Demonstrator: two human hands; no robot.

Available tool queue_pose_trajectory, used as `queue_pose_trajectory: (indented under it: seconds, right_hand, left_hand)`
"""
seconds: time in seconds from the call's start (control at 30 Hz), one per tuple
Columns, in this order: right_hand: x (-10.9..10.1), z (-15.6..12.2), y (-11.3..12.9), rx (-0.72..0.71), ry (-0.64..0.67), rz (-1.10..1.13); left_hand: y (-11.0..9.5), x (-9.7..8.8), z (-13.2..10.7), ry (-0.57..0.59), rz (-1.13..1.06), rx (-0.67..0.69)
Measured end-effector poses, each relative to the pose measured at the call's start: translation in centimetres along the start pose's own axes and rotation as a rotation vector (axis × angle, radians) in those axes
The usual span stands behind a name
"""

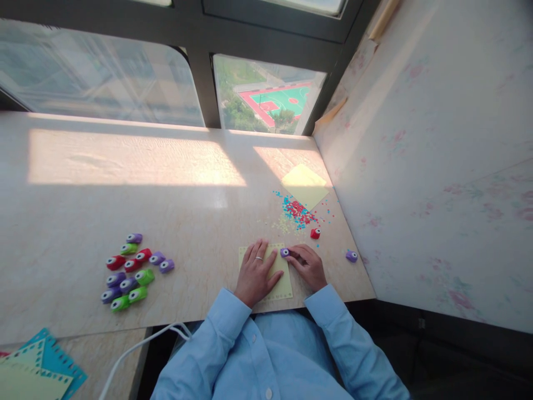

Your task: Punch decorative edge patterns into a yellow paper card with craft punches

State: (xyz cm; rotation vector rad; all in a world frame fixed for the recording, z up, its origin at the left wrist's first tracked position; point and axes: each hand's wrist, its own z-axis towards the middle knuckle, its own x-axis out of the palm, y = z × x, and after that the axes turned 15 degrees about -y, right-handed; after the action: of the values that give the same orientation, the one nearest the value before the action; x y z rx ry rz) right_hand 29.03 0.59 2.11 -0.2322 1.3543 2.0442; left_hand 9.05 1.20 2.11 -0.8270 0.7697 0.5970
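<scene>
A pale yellow sheet of paper (285, 287) with small holes along its edges lies near the front of the marble-patterned surface. My left hand (257, 272) rests flat on it, fingers stretched out, a ring on one of them. At the sheet's upper right corner, my right hand (307, 265) grips a small purple craft punch (285, 252) between thumb and fingers. A red craft punch (315, 234) stands a little beyond that hand. Farther right, by the wall, is another purple craft punch (352, 255).
Blue, red and yellow paper bits (297, 214) lie scattered beyond my hands, beside a plain yellow sheet (306, 183). Several colourful punches (129, 285) are grouped at the left. Punched sheets (62, 364) lie lower left, near a white cable (137, 347). A papered wall (441, 166) bounds the right.
</scene>
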Motion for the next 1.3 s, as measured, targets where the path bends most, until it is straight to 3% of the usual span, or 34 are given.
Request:
queue_pose_trajectory:
  seconds: [0.93,1.3]
  right_hand:
    - [-0.08,-0.06,-0.06,0.049,0.018,0.034]
    - [0.04,-0.13,-0.1,0.091,-0.034,0.059]
  left_hand:
    - [-0.31,0.14,0.3,-0.009,0.019,-0.006]
    - [-0.2,0.37,0.24,-0.005,0.03,0.002]
